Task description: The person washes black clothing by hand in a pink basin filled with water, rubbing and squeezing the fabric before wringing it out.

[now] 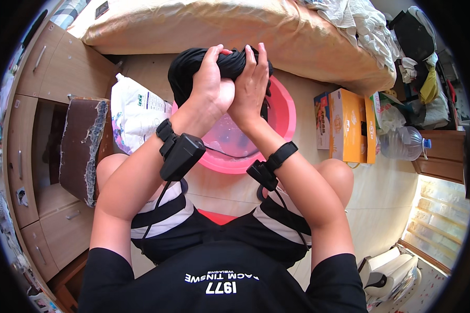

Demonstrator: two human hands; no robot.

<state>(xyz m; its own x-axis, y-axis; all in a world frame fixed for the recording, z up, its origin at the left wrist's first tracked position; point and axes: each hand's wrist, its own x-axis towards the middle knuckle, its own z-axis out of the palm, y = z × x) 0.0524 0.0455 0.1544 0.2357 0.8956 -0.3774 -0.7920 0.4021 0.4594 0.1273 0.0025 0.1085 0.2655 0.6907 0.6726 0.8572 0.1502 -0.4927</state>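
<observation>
A bunched black cloth (184, 73), which looks wet, hangs above the far side of a pink basin (286, 112). My left hand (212, 78) is closed round the cloth, fingers curled over its top. Beside it, my right hand (251, 86) presses on the same cloth with its fingers bent over the far side. The heels of both hands nearly touch. Soapy-looking water lies in the basin, and a dark strip (230, 154) curves along its near inside. Part of the basin is hidden behind my forearms.
A white detergent pouch (136, 112) stands left of the basin, beside a worn brown box (81, 151). Wooden cabinets (55, 62) line the left. A bed (214, 28) closes off the far side. To the right are an orange carton (347, 125) and a clear water jug (402, 143).
</observation>
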